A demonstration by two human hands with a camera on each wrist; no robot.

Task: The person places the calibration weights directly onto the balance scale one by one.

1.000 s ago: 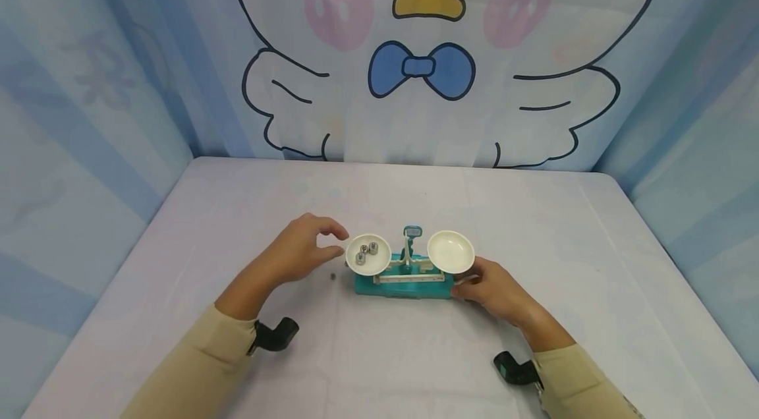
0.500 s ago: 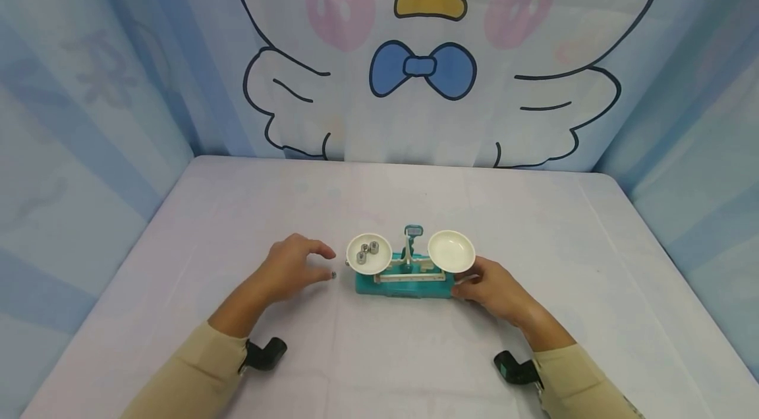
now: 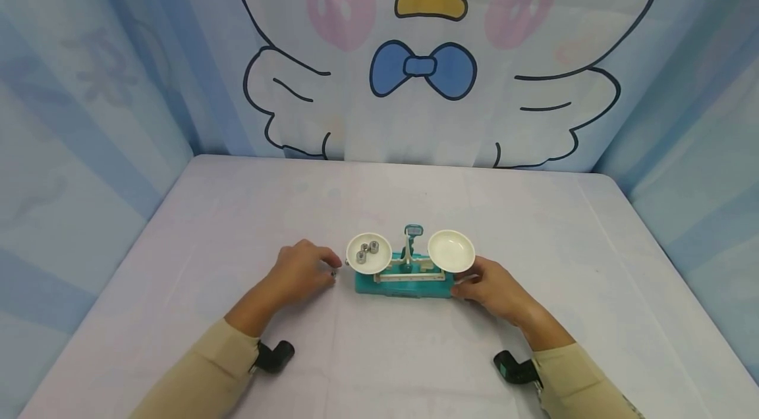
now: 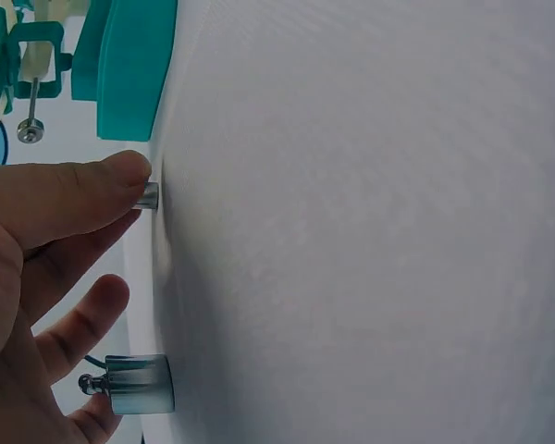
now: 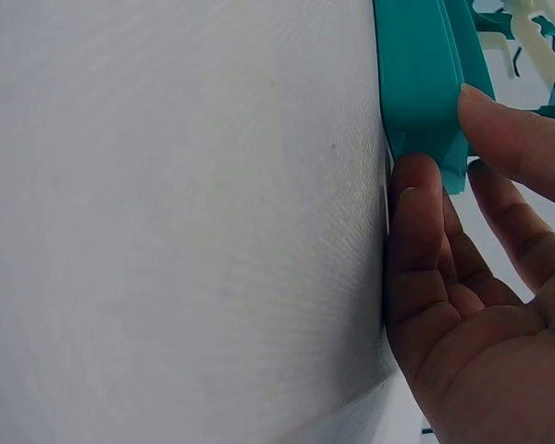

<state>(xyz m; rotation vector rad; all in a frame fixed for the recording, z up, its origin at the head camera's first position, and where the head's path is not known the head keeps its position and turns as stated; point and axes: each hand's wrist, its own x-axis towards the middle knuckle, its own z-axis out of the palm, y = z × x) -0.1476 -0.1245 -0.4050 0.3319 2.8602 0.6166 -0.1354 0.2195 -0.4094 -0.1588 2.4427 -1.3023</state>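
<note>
A small teal balance scale with two white pans stands mid-table. Its left pan bears three small metal weights; nothing lies in the right pan. Left of the base, my left hand pinches a little silver weight between thumb and finger, low at the tabletop. A larger knobbed weight stands on the table by the other fingers of that hand, hidden from the head view. My right hand grips the right end of the base, thumb on top and fingers at its end.
A white cloth covers the table. Behind it hangs a curtain with a cartoon bird, and pale blue curtains flank both sides. Black wrist cameras sit on both sleeves.
My left hand has come down from beside the left pan to the table, and its fingers have closed on the little weight there. The right hand stays on the base.
</note>
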